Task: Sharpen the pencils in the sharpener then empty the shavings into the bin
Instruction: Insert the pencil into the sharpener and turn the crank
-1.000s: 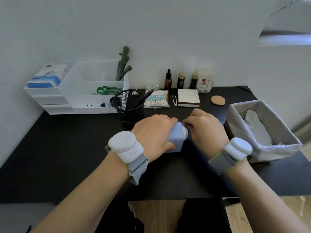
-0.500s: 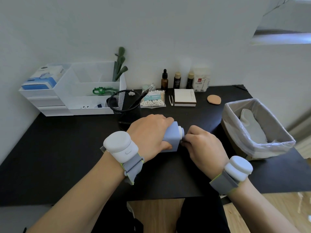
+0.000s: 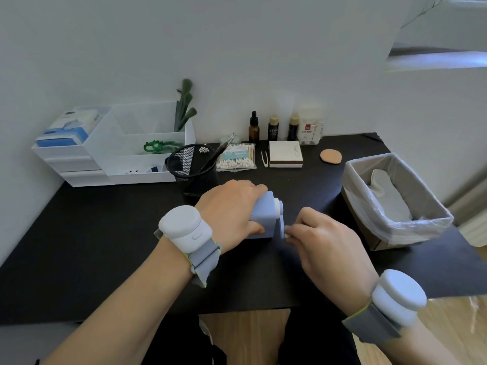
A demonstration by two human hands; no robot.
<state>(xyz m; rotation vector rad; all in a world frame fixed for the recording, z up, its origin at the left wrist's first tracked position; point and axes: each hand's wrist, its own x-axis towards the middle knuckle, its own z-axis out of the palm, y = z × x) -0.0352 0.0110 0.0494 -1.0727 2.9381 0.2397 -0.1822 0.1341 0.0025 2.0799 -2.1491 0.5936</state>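
Observation:
A pale blue desk sharpener [image 3: 266, 217] stands on the black desk [image 3: 105, 233] at the middle. My left hand [image 3: 229, 206] lies over its top and left side and grips it. My right hand [image 3: 321, 246] pinches the small white crank handle [image 3: 286, 231] low on the sharpener's right side. A black mesh pen cup [image 3: 193, 171] with one dark pencil [image 3: 218, 151] leaning in it stands just behind my left hand. The lined bin [image 3: 395, 201] sits at the right. No pencil shows in the sharpener; my left hand hides its far side.
A white drawer organiser [image 3: 116, 148] stands at the back left. Cotton swabs [image 3: 237, 159], tweezers [image 3: 264, 159], a white box [image 3: 286, 154], small bottles [image 3: 272, 127] and a tan pad [image 3: 330, 155] line the back. The desk's front edge runs just below my wrists.
My right hand has swung down and toward me with the crank handle, from the top of the sharpener's right side to its bottom. My left hand stays on the sharpener.

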